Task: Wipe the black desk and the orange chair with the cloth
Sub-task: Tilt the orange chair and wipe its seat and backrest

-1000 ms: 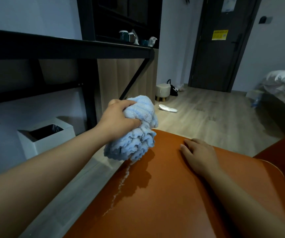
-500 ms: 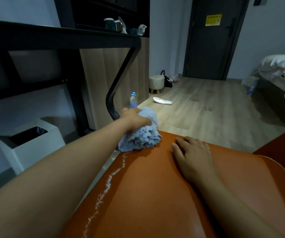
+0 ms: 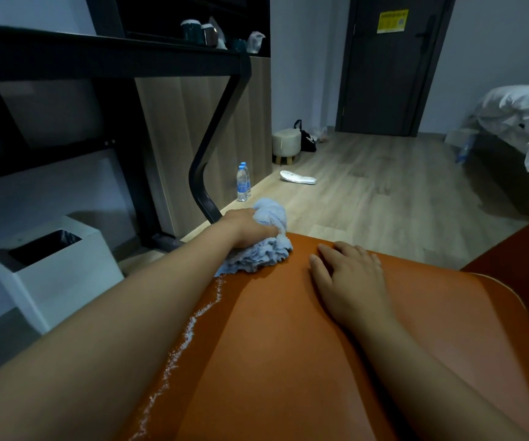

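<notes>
Two hands work on the orange chair (image 3: 288, 361): the left hand (image 3: 247, 229) grips the bunched blue cloth (image 3: 256, 253) at the seat's far left corner, the right hand (image 3: 349, 278) lies flat just beside it, and a wet streak (image 3: 190, 332) trails back along the left edge.

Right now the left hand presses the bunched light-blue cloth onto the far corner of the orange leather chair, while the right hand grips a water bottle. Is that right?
Not quite. The head view shows the right hand lying flat on the orange leather chair, holding nothing. The left hand does press the bunched light-blue cloth onto its far corner.
</notes>
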Available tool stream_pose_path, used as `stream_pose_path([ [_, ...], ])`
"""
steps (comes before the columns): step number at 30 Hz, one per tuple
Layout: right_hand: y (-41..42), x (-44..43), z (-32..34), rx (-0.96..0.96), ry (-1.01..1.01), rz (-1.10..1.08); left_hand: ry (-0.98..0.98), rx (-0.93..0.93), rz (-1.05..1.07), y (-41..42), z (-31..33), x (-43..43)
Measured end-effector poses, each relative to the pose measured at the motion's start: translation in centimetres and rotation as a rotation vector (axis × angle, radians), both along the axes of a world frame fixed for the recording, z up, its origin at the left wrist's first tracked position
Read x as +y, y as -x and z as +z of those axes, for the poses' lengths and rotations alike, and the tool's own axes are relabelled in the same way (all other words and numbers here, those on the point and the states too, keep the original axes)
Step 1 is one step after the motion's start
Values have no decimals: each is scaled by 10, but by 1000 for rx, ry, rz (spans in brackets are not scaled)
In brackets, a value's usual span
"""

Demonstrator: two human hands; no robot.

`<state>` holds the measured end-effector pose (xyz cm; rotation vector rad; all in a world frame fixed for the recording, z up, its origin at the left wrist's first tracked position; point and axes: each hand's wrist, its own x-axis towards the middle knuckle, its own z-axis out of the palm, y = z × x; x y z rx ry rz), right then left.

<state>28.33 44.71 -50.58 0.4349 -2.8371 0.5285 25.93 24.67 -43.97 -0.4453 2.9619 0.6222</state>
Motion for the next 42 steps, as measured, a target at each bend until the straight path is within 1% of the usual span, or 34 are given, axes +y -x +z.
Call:
stream_pose_path([
  [8,0,0,-1,4,-5,-7,-28,-17,72,-12,-1,-1],
  [15,-1,-1,0,10,23,-4,-47,-8,61,-35,-3,-5],
  [23,-4,-1,2,34,25,9,70,-52,-19,-65,-3,-4],
  [27,-8,1,6,74,110,9,114,-87,-34,-82,-4,-3],
  [30,-15,2,12,114,193,-15,98,-75,-13,-96,-4,-4],
  [33,-25,1,18,168,227,6,73,-71,7,-111,-4,-3],
  [35,-33,3,21,198,233,18,103,-77,-10,-122,-3,-2],
  [42,-77,2,21,181,222,41,118,-67,-33,-154,-1,-1],
])
